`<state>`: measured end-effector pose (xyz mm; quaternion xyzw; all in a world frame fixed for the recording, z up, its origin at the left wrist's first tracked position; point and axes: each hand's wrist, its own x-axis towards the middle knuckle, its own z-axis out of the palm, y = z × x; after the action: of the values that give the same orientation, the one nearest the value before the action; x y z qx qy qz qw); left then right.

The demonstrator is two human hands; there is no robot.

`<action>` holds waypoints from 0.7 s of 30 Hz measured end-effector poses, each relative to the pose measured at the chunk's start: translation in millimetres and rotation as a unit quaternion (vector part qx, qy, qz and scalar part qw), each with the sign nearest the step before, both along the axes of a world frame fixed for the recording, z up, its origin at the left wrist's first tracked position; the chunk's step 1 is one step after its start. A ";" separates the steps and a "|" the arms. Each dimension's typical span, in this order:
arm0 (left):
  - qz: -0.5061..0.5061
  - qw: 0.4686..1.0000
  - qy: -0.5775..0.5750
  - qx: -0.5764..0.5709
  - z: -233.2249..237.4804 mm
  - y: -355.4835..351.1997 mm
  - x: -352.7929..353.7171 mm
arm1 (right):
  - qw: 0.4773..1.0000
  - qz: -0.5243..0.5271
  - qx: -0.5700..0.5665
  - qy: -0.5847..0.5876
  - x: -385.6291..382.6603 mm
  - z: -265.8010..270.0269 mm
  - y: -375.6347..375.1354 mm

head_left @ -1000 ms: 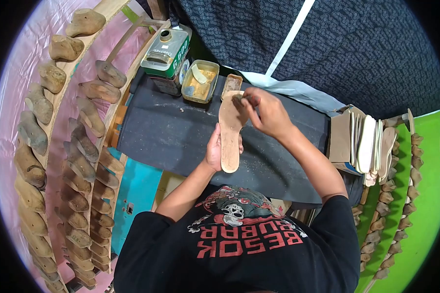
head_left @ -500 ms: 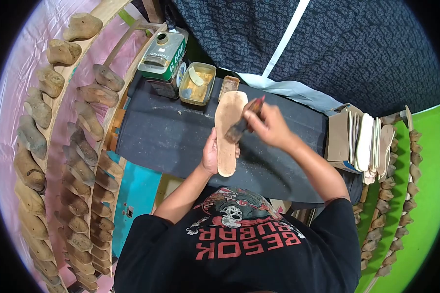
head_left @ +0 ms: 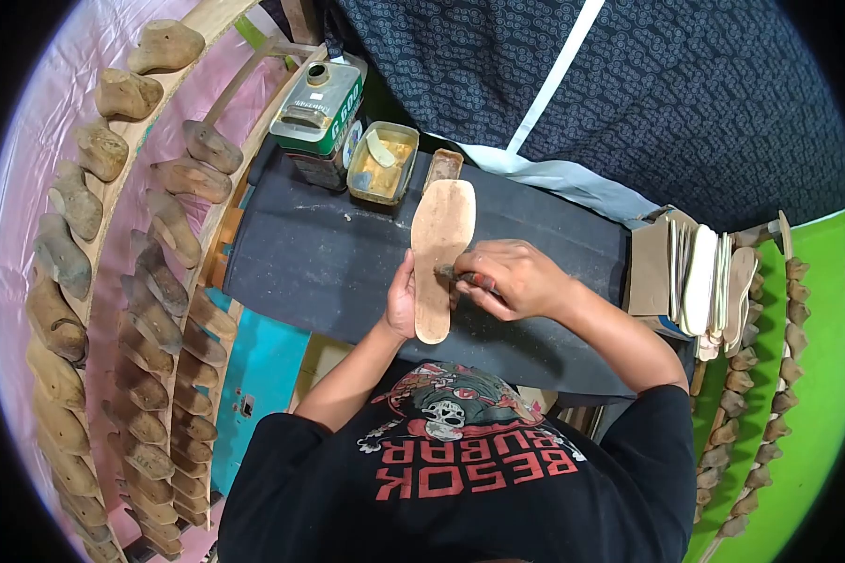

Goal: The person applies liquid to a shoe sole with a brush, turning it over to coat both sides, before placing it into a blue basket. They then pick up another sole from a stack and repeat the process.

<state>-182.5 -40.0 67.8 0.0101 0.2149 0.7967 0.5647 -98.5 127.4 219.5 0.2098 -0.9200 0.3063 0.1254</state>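
Observation:
A tan shoe insole (head_left: 441, 225) is held up over the dark table, its wide toe end pointing away from me. My left hand (head_left: 402, 298) is closed on its edge near the narrow middle, with the fingers mostly hidden underneath. My right hand (head_left: 521, 279) grips a brush (head_left: 479, 280) with a reddish handle. The dark bristles lie against the right middle of the insole's upper face, partly covered by my fingers. Beyond the toe end stands a small brown tray (head_left: 444, 165), and left of that a plastic tub (head_left: 385, 197) with yellowish residue and a pale scrap in it.
A green and silver metal can (head_left: 319, 108) stands at the back left of the dark tabletop (head_left: 300, 253). On the right, a cardboard box (head_left: 650, 267) holds upright insoles (head_left: 699, 281). Racks of wooden shoe lasts (head_left: 61, 258) line the left side, and more lasts (head_left: 732, 403) hang at right.
The brush has moved slightly down and left on the insole, and my right hand has turned lower, bringing the handle nearly flat. My left hand keeps its hold on the insole.

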 end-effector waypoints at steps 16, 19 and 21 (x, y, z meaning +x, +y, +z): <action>-0.012 0.995 0.020 0.093 -17.5 -1.9 -4.3 | 0.997 -0.024 0.008 -0.070 -0.3 4.0 18.1; -0.045 0.994 0.020 0.097 -12.9 -2.5 0.7 | 0.985 -0.070 -0.012 -0.155 -4.6 15.3 34.9; -0.071 0.991 0.004 0.115 -14.4 1.0 6.4 | 0.984 -0.112 -0.030 -0.138 -15.7 16.4 60.2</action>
<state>-176.1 -39.0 53.4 0.0936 0.1227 0.7742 0.6138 -114.2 187.6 235.9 0.0576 -0.9365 0.3439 0.0369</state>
